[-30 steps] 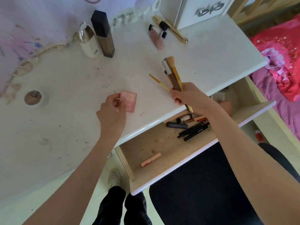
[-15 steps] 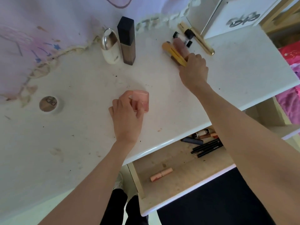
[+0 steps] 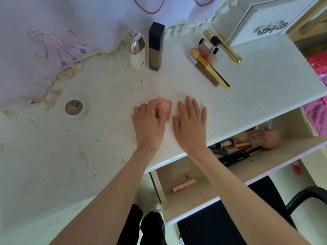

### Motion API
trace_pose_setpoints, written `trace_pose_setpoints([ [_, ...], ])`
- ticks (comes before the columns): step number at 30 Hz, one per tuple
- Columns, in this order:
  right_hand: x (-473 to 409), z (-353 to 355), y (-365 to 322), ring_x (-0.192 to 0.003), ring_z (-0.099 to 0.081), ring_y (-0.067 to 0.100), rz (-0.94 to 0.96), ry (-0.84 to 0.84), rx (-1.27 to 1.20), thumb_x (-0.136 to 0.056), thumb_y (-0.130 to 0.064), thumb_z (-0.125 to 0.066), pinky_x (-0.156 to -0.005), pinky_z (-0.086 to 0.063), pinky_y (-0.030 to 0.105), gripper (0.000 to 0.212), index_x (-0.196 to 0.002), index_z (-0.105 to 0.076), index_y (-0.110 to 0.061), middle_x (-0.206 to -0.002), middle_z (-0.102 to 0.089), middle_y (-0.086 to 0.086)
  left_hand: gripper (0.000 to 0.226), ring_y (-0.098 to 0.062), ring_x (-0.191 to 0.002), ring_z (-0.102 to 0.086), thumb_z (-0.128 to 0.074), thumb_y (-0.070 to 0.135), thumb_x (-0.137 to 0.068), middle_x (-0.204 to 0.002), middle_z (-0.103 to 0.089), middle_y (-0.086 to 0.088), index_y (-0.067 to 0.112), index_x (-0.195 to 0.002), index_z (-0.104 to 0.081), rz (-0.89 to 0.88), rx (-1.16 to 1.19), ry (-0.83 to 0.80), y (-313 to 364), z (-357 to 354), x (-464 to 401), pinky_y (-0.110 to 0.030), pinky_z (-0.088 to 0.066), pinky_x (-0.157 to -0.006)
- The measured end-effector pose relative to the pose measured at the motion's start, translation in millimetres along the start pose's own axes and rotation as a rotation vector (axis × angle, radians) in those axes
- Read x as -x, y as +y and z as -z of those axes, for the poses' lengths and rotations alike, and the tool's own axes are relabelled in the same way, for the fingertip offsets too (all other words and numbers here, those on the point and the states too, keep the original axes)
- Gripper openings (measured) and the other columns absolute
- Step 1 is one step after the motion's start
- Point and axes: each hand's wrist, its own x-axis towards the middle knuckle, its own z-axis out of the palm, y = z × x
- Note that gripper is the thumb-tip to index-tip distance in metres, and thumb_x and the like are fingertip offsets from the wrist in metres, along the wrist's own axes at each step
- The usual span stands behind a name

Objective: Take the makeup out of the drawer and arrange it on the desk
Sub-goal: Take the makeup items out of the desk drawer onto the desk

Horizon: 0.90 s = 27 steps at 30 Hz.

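On the counter (image 3: 106,156), my left hand (image 3: 147,124) gripped the pink compact (image 3: 165,110); my right hand (image 3: 192,124) lay flat, empty. Pencils (image 3: 235,157) and a lipstick (image 3: 184,185) remained in the drawer (image 3: 194,207).

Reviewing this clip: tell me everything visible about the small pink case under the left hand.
The pink case is a small, boxy, glossy container that looks like translucent plastic, in salmon pink with angled facets and a faint mark on its top. It appears closed. It sits on the white desk, near the front edge above the open drawer. The left hand covers its left side, fingers curled over it. The right hand lies flat just beside it, not touching.
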Motion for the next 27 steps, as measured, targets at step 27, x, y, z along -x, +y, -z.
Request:
trace_pose_setpoints([
  [27,41,-23,-49,-0.144,0.013,0.019,-0.141,-0.088,0.207,-0.091,-0.046,0.006,-0.114,0.017,0.042,0.057,-0.142,0.018,-0.023,-0.157,0.010,0.003,0.036,-0.034,-0.097,-0.041,-0.051,0.028,-0.090,-0.119,-0.043,-0.020,0.017,-0.124,-0.047,0.008,-0.495,-0.059,-95,94,23,-0.042,-0.036,-0.079],
])
